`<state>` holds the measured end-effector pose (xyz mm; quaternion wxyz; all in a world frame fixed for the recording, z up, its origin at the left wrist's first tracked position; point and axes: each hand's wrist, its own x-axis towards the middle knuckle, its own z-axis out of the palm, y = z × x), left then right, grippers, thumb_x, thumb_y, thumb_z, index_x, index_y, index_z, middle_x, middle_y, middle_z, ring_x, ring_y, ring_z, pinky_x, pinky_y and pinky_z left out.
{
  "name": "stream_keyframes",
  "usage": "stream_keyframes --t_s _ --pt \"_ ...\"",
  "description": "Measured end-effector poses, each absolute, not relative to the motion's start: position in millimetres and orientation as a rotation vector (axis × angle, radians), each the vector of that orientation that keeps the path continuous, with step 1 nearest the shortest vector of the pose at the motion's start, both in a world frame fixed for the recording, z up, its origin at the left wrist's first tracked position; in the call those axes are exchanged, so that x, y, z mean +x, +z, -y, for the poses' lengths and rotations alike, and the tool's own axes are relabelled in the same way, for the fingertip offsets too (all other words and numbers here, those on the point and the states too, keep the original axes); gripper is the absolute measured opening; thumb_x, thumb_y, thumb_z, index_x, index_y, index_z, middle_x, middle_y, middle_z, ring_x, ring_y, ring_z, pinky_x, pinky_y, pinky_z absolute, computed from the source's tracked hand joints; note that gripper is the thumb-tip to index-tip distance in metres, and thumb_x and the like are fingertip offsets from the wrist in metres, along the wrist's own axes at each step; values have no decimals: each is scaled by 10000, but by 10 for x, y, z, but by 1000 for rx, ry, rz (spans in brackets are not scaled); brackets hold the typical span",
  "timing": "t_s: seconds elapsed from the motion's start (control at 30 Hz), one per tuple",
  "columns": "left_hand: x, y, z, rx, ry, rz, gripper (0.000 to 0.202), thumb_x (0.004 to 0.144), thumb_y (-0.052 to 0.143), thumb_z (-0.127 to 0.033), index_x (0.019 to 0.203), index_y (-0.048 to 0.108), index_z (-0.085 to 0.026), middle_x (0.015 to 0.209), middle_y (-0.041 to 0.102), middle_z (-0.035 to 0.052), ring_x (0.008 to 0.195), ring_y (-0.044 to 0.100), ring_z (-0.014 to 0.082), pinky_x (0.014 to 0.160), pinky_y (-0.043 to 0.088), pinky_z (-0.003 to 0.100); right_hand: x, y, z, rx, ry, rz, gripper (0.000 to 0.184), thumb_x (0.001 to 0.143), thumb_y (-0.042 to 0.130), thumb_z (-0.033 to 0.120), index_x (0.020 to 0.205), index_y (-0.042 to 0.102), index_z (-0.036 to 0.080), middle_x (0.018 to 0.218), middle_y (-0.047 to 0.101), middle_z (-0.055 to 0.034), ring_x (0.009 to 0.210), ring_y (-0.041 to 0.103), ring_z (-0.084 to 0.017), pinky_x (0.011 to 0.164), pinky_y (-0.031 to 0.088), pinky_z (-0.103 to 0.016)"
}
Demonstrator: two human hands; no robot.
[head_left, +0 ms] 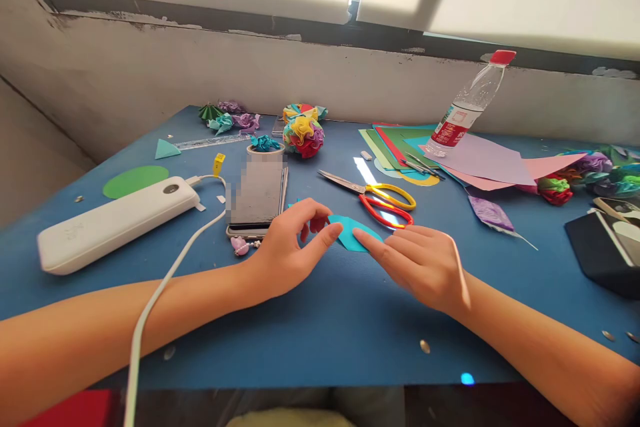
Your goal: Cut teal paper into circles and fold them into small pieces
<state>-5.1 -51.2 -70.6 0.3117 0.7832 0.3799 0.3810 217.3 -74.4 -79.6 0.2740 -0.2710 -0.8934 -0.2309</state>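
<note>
A small folded piece of turquoise paper [353, 236] is held between my two hands above the blue table. My left hand [295, 247] pinches its left end between thumb and fingers. On the right end, the index finger of my right hand [425, 263] presses from above; the thumb of that hand is hidden below. Just beyond the paper lie scissors [367, 192] with one yellow and one red handle loop. A phone [257, 197] leans against a white roll-shaped stand [266, 152] past my left hand, with a pink charm [240, 245] at its base.
A white power bank [117, 223] with a cable [165, 280] crosses my left forearm's side. At the back stand paper-flower balls [303, 133]. A water bottle [465, 110] rests on coloured paper sheets [487, 160]. A dark box [603, 253] sits far right.
</note>
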Motion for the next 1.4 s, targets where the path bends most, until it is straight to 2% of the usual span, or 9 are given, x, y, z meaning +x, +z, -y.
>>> stream_keyframes --t_s 0.13,0.37,0.47,0.57,0.7,0.97,1.2,1.4 --pt "-43 -698 506 2145 917 -909 165 863 509 -267 727 528 -176 674 511 -13 622 433 114 597 384 255 2152 -794 742 -683 -585 2391 339 862 506 101 1178 575 199 531 498 23 490 405 -116 493 298 -279" --pt "-47 -709 507 2198 909 -940 136 851 484 -201 718 506 -181 665 493 -13 598 418 113 564 390 249 2112 -729 757 -561 -382 2436 288 869 446 90 1127 571 124 564 546 -11 505 471 -139 487 332 -279" --pt "-46 -725 520 2348 1011 -805 119 856 470 -169 748 520 -178 685 525 7 645 450 129 645 422 278 2067 -727 793 -672 -82 2327 209 887 473 132 1037 612 178 596 578 -7 525 498 -122 511 387 -252" --pt "-44 -753 531 2468 1082 -615 83 854 475 -142 822 547 -167 726 573 40 695 487 149 689 441 307 2016 -747 811 -887 254 2090 88 848 595 214 931 619 199 578 556 30 488 468 -86 500 419 -206" --pt "-41 -774 534 2486 1105 -518 95 851 490 -115 894 564 -155 764 617 68 721 516 161 678 458 312 1977 -774 799 -1034 488 1923 198 785 673 264 941 575 194 577 435 61 483 388 -74 449 388 -192" --pt "-40 -791 546 2511 1083 -460 161 869 464 -122 956 588 -176 816 650 79 763 555 169 718 492 320 1967 -750 805 -1003 644 1950 135 828 613 241 950 596 185 692 502 7 562 425 -92 476 390 -214" --pt "-56 -836 552 2520 1104 -408 211 865 458 -80 1035 547 -170 883 632 90 819 560 172 736 496 309 1956 -734 803 -959 639 1946 58 824 618 224 816 597 171 673 504 5 550 437 -90 481 394 -225" --pt "-41 -848 572 2604 1061 -499 113 870 486 -119 951 552 -160 804 602 75 751 525 162 688 477 294 1945 -750 810 -967 628 1934 59 813 632 210 792 594 170 677 522 0 576 469 -99 491 399 -228"
